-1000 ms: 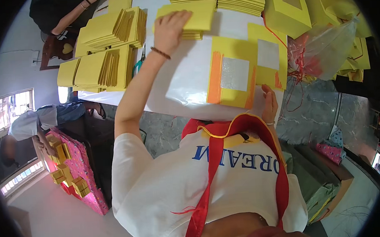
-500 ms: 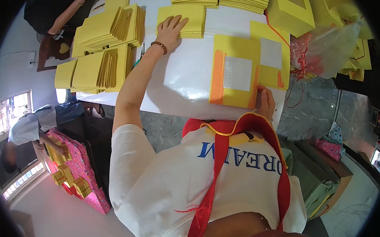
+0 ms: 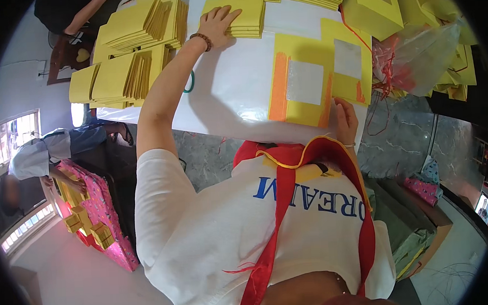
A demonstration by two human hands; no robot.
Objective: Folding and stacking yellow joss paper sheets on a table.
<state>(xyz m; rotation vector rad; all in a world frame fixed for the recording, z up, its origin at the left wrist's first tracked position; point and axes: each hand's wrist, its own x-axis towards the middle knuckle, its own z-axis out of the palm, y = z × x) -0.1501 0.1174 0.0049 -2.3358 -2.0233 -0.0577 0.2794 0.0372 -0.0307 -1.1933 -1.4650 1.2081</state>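
Note:
My left hand [image 3: 219,24] lies flat with its fingers apart on a stack of folded yellow paper pieces [image 3: 248,14] at the far side of the table. In front of me is a yellow sheet [image 3: 299,49] with orange strips along two sides and a pale, shiny rectangular patch. A second yellow sheet [image 3: 340,86] with a similar patch and an orange mark lies beside it, partly covered. At the near right corner of the first sheet is my right hand [image 3: 347,119], fingers loosely extended, with nothing seen in it.
Stacks of folded yellow pieces [image 3: 116,84] stand at the left of the white table [image 3: 219,107]. A green ring-shaped handle [image 3: 189,82] shows by my left forearm. At right are a yellow box [image 3: 373,7] and a clear plastic bag [image 3: 424,60] with red cord. Two other people work at left.
My right hand has shifted slightly off the sheet's corner. The left hand stays on its stack. The view has tilted a little, and more of the green handle shows.

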